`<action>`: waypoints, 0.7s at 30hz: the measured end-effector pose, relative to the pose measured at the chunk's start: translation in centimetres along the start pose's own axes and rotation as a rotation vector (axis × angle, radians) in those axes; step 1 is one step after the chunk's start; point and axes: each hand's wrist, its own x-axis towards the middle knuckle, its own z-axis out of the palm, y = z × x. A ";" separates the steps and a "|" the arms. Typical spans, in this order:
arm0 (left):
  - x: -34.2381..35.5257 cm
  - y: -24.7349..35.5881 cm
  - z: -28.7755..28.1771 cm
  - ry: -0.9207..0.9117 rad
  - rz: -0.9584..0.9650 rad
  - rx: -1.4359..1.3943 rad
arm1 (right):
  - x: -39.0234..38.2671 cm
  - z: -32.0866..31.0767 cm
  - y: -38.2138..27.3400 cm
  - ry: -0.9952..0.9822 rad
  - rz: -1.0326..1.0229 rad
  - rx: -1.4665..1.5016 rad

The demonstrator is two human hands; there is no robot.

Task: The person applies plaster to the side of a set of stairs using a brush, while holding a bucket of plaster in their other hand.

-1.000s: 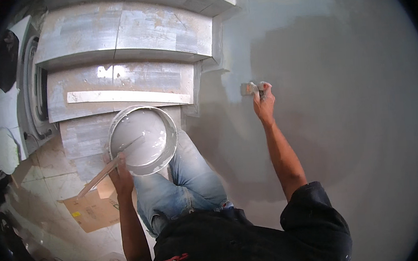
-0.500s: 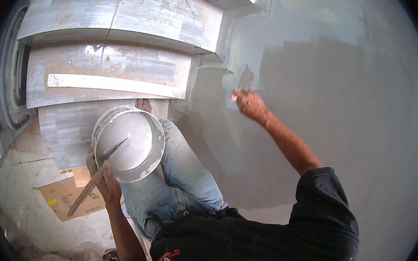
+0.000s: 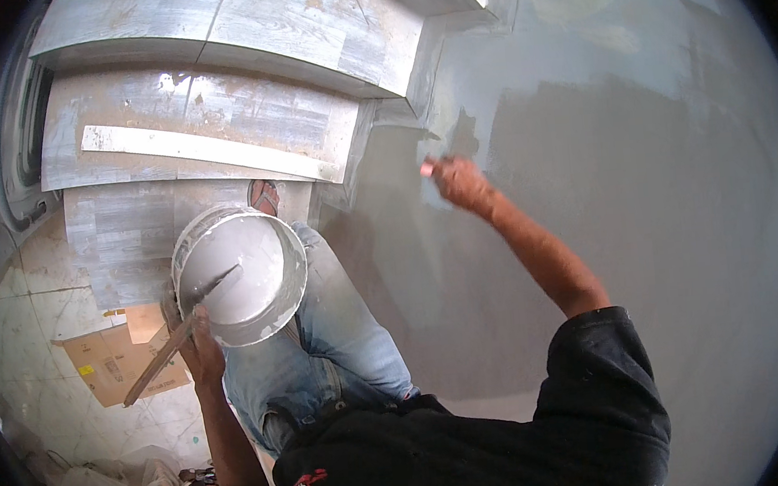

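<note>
This is a house that is being built or fixed up. The wall is wet and grey, the stairs are dusty, and flat cardboard lies on the floor.

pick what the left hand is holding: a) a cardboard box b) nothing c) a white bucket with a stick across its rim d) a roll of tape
c, the left hand grips the rim of the white bucket against the knee, with a wooden stick angled into it, while the right hand works at the grey wall.
</note>
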 end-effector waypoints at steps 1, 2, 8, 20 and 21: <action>-0.1 -0.3 0.1 0.010 -0.005 0.002 | 0.1 -0.2 -0.7 -0.038 0.036 0.066; -0.2 -0.5 0.1 0.021 -0.011 0.004 | 0.2 -0.5 -1.1 -0.075 0.072 0.132; 0.5 0.7 0.6 -0.055 0.129 0.071 | 9.1 -6.0 6.4 -0.016 0.323 0.184; 0.3 0.5 1.3 0.005 -0.023 -0.008 | 8.3 -5.5 3.8 -0.128 0.080 0.010; 0.3 0.3 1.2 -0.017 -0.010 0.012 | 9.1 -5.8 4.3 -0.197 0.097 -0.018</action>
